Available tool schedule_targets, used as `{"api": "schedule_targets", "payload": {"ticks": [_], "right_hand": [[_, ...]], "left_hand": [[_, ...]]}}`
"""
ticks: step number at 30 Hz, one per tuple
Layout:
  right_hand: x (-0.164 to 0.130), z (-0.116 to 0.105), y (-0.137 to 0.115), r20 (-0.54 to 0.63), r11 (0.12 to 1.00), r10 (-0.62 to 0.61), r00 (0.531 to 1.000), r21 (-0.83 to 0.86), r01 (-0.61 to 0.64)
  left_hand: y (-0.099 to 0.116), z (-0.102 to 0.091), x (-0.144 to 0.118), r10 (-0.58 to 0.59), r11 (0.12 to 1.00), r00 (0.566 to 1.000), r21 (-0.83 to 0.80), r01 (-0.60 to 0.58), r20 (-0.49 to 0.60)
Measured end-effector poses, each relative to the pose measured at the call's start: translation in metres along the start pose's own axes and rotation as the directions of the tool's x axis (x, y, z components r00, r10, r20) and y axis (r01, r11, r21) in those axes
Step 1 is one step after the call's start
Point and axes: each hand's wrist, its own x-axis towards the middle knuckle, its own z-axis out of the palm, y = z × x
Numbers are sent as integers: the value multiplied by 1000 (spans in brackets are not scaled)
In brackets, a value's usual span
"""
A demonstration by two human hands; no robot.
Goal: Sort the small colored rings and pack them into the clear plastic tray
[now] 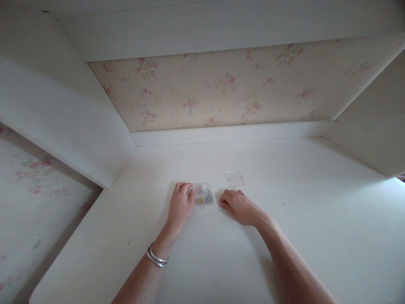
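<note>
A small clear plastic compartment box (212,195) sits on the white desk with its top uncovered. Pink, gold and silver-grey small pieces, some ring-shaped, lie in its compartments. My left hand (181,204) grips the box's left edge between thumb and fingers. Just right of the box, my right hand (238,207) is closed in a pinch at the desk surface, with a small pale ring (220,208) at its fingertips. Another small ring (203,207) lies against the front edge of the box. Behind my right hand rests a clear flat lid (234,179).
The white desk (303,245) has a low back ledge (234,133) and side panels at left (104,139) and right (376,118). An overhead shelf (202,29) hangs above the floral-papered wall. A tiny dark bit (128,242) lies at the left.
</note>
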Motion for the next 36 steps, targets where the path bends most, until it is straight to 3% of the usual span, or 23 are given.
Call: {"api": "schedule_targets", "payload": {"ticks": [3,7,11,14,20,26,28,32,36], "right_hand": [[-5,-3,-6,-48,992,56,997,-113,-61],[-10,-5,-13,-59,973,73,996,-216,-84],[-8,-2,-11,-56,976,61,997,-207,-71],[-3,1,-6,-145,982,95,985,-147,-116],[11,14,-9,-443,981,190,876,42,-192],[20,28,-14,-464,985,170,869,72,-154],[21,28,-10,-506,980,196,840,92,-174],[19,24,3,-612,932,311,727,48,-359],[14,21,14,-570,846,388,724,-92,-526]], "left_hand": [[2,0,-2,-57,998,998,-24,58,41],[10,-2,-6,-41,997,994,-59,47,97],[11,0,-8,-29,994,995,-102,39,101],[12,3,-8,-22,988,994,-150,39,110],[22,6,-16,-5,976,989,-213,37,147],[24,6,-19,-4,973,988,-229,39,152],[23,6,-18,-11,973,989,-227,45,150],[20,7,-16,-35,971,987,-231,70,155],[20,7,-15,-47,961,986,-263,89,160]]}}
